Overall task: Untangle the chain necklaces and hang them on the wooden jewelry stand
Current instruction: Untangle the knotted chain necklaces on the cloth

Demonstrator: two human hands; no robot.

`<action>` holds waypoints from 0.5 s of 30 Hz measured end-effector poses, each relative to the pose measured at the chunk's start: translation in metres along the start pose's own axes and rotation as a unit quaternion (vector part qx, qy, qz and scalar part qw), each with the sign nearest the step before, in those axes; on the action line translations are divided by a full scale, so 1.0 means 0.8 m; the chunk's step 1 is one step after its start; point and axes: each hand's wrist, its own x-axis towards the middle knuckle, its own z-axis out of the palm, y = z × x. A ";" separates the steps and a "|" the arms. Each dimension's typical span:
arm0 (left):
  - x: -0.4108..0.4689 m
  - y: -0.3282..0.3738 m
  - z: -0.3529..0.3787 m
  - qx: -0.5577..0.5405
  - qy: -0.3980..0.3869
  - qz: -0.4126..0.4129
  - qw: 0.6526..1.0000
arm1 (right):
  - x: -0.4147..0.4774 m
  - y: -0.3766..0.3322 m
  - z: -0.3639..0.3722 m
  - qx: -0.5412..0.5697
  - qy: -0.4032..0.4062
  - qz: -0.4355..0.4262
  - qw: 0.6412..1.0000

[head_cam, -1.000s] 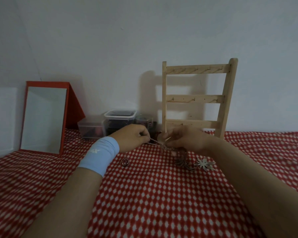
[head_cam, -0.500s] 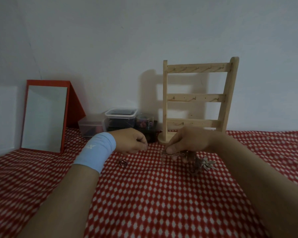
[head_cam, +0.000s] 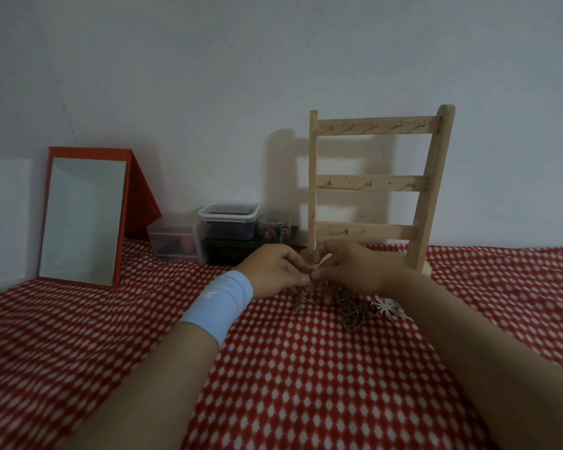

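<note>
A tangle of chain necklaces [head_cam: 355, 311] lies on the red patterned cloth, with a silver flower pendant [head_cam: 387, 307] at its right side. My left hand [head_cam: 275, 271], with a light blue wristband, and my right hand [head_cam: 351, 271] meet fingertip to fingertip just above the tangle, both pinching the chain. A short loose end of chain [head_cam: 299, 300] dangles below my left fingers. The wooden jewelry stand [head_cam: 371, 181] rises right behind my hands, with three rails of small pegs, all bare.
A red-framed mirror [head_cam: 85, 219] leans at the back left. Clear plastic boxes [head_cam: 228, 222] and a small jar [head_cam: 273, 225] sit against the wall left of the stand. The red cloth [head_cam: 306, 368] covers the whole table.
My left hand moved right, back to the right hand, and took hold of the chain again. The small ring seen on the cloth earlier is now hidden behind my left wrist.
</note>
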 end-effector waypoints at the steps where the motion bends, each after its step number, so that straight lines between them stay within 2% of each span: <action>1: 0.000 -0.002 -0.001 -0.011 0.010 0.000 1.000 | 0.000 0.000 -0.001 0.020 0.002 0.003 1.000; 9: 0.003 -0.013 -0.007 -0.129 0.020 0.027 0.991 | 0.002 -0.002 -0.005 0.040 0.015 0.008 0.999; 15: 0.004 -0.011 -0.008 -0.182 0.033 0.038 0.982 | -0.004 0.002 -0.010 0.162 0.020 0.031 0.986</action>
